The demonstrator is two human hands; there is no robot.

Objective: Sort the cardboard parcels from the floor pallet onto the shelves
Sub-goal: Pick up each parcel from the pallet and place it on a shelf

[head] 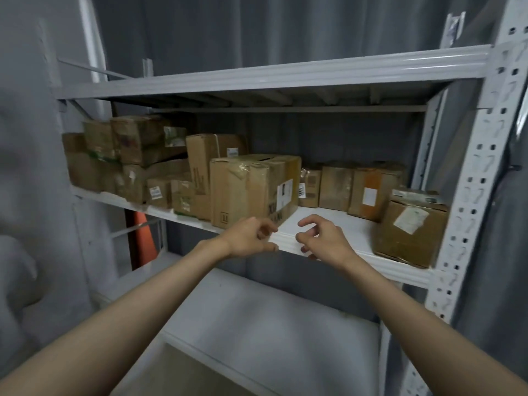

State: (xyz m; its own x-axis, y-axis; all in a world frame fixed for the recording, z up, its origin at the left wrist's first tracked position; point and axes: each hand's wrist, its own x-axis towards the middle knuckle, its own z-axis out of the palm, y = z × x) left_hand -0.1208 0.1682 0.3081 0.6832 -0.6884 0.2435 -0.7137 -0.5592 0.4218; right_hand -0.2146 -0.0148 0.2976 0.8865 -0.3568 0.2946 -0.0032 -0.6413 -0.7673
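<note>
Dim, flat, grey light; soft motion blur throughout, worst toward 9 o'clock; wide-angle bending at the edges

Little is reading clearly here. The large taped parcel (pixel 254 190) at the middle of the shelf is showing a white shipping label (pixel 284 194) on its right face, its print too blurred to read, with big dark letters below it that seem to begin "XU". A small white tag (pixel 301 192) beside that parcel is carrying digits resembling "5005", while the other parcels' stickers are staying illegible.
</note>
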